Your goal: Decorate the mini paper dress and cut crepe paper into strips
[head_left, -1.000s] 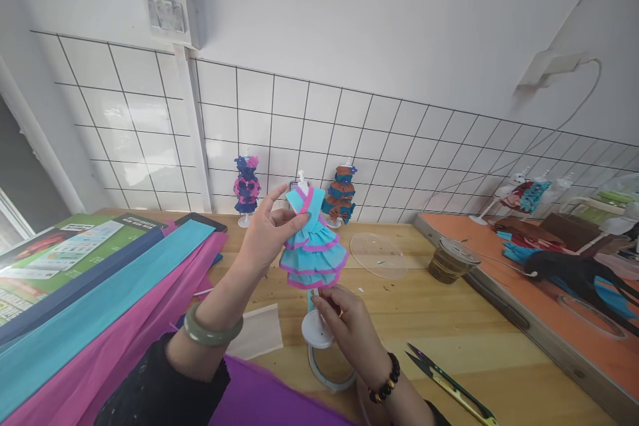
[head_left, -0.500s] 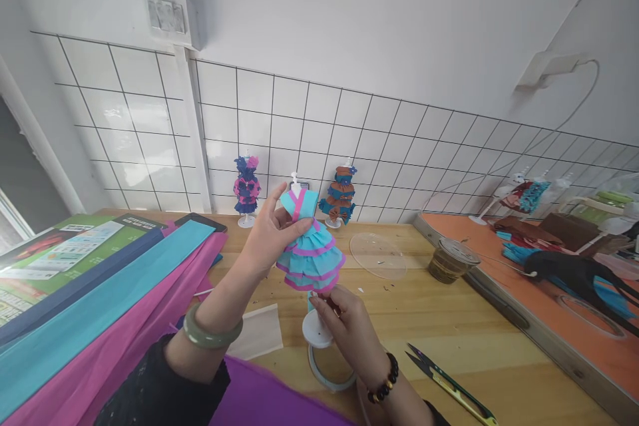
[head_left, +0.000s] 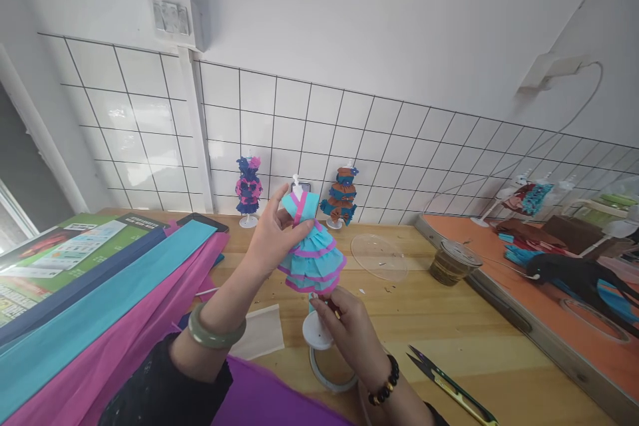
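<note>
A small white dress form wears a tiered turquoise dress (head_left: pixel 315 259) with pink trim, tilted slightly in the air above the table. My left hand (head_left: pixel 279 229) is closed around its bodice and waist, thumb across the front. Below the hem, my right hand (head_left: pixel 349 323) pinches the stand's post just above the round white base (head_left: pixel 317 331); its fingertips are partly hidden. Under the base lies a roll of tape (head_left: pixel 324 378), partly covered by my right hand. Thread snips (head_left: pixel 449 386) rest on the table to the right.
Two dressed mini forms, one navy and pink (head_left: pixel 248 190), one brown and teal (head_left: pixel 340 196), stand by the tiled wall. Turquoise crepe paper (head_left: pixel 114 306) lies left. A clear plastic disc (head_left: pixel 379 257) and lidded tub (head_left: pixel 452 261) sit right, before an orange board (head_left: pixel 504 266).
The whole view has shifted very slightly. Both hands keep their hold on the dress form, with no other visible difference.
</note>
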